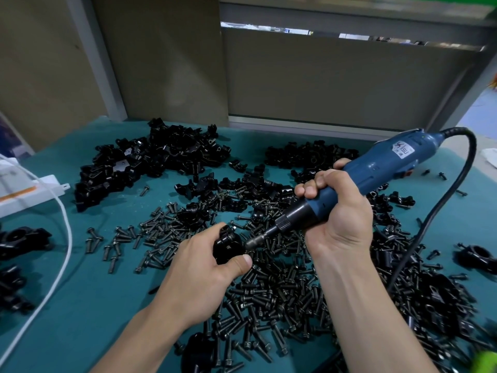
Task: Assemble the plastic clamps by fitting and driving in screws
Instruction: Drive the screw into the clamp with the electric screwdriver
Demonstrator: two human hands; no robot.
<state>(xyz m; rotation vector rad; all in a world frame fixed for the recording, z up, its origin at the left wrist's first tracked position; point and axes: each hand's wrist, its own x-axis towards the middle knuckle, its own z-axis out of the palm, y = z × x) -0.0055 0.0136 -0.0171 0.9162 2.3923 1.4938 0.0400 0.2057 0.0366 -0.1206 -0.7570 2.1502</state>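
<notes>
**Driver bit at the clamp, both hands busy**

Your forearms come in from the bottom edge and cross the near side of the screw pile. One loose black clamp part lies at the pile's near-left edge, btwn them.

Your left hand sits at the pile's left edge. Its fingers are curled round a black plastic clamp, w/ the thumb pressed on the clamp's near face.

Your right hand is over the pile's middle, wrapped in a tight fist round the blue electric screwdriver, which slants down & left. Its bit meets the clamp's right side. Can't tell if it's seated on a screw head, too dark there.

A black cord loops from the driver's back end down over the pile's right side.

- **Behind the pile, far-left:** a big heap of clamp halves.
- **Behind the pile, far-right:** a smaller heap, w/ more halves mixed into the pile's far edge.
- **Left of the pile, well apart:** assembled clamps, a white cable & a white box.
- **Right of the pile:** another clamp.

Everything lies on a teal mat.
</notes>
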